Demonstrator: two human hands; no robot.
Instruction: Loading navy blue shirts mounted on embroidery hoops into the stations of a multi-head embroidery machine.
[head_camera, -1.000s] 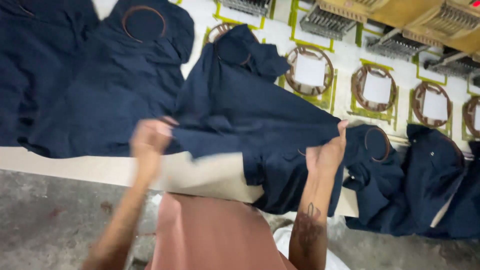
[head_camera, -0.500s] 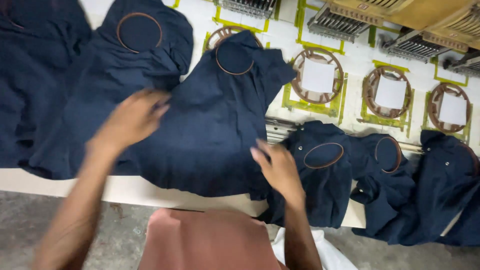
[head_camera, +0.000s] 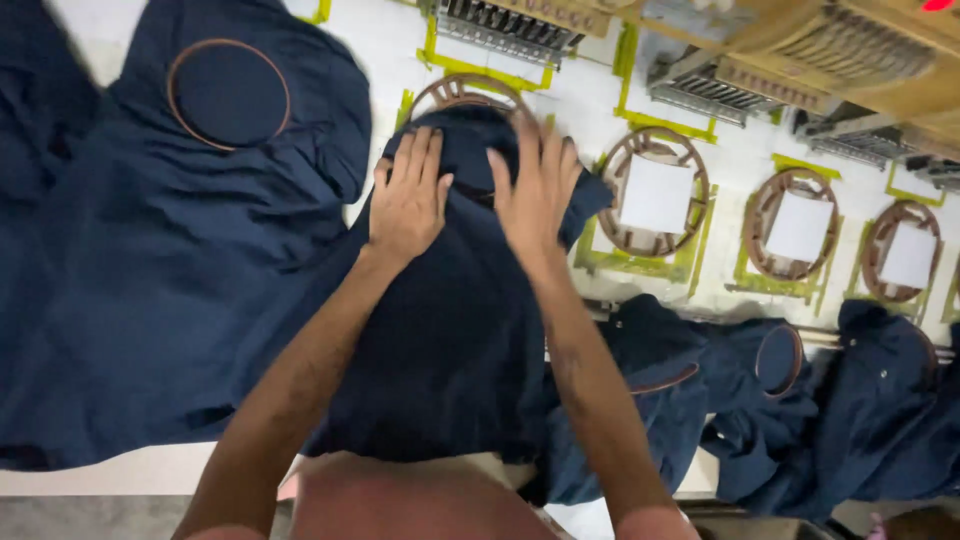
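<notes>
No packages, labels, signs or screens can be made out on this worktable.

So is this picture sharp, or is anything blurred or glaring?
Head view: right hand slightly motion-blurred, left hand sharper; even overhead light, mild glare on the white table; dark navy fabric garment shows few folds.

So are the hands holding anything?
No grip: left hand and right hand lie flat, palms down, on the dark navy cloth garment near its top.
</notes>
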